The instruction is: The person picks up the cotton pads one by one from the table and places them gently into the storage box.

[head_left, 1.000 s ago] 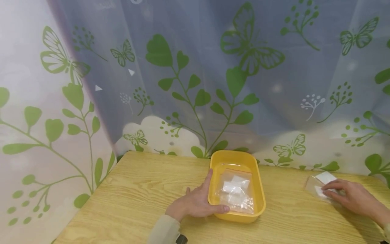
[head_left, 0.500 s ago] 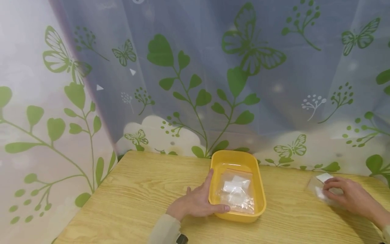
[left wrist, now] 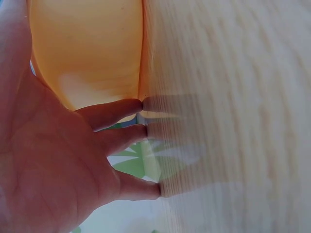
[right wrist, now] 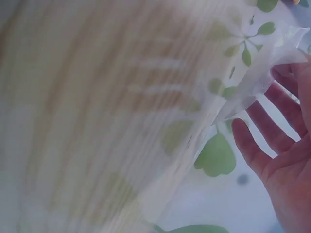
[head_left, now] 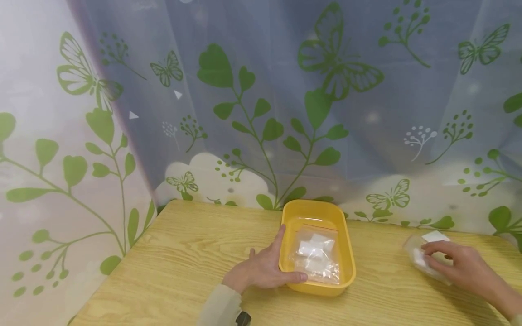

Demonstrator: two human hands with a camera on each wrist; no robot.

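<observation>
In the head view my left hand point(head_left: 263, 267) holds the near left side of a yellow plastic tray point(head_left: 350, 253), thumb over the rim. Its other fingers run down the outside wall to the table in the left wrist view. A clear zip bag point(head_left: 316, 267) with a red seal line and white pieces inside lies in the tray. At the right, my right hand point(head_left: 469, 267) pinches another clear bag point(head_left: 417, 258) between thumb and fingers, a white piece inside it. The right wrist view shows this bag's film point(right wrist: 248, 87) raised at an angle. Behind the hand lies a flat white square point(head_left: 435, 236).
The wood-grain table point(head_left: 195, 244) carries all of this. A blue-grey curtain point(head_left: 261, 90) with green leaves and butterflies hangs along its back edge, and a pale printed cloth point(head_left: 41, 149) hangs on the left.
My right hand has drawn its clear bag slightly left and lifted it, away from the white square, which stays in place. The left hand and tray have not moved.
</observation>
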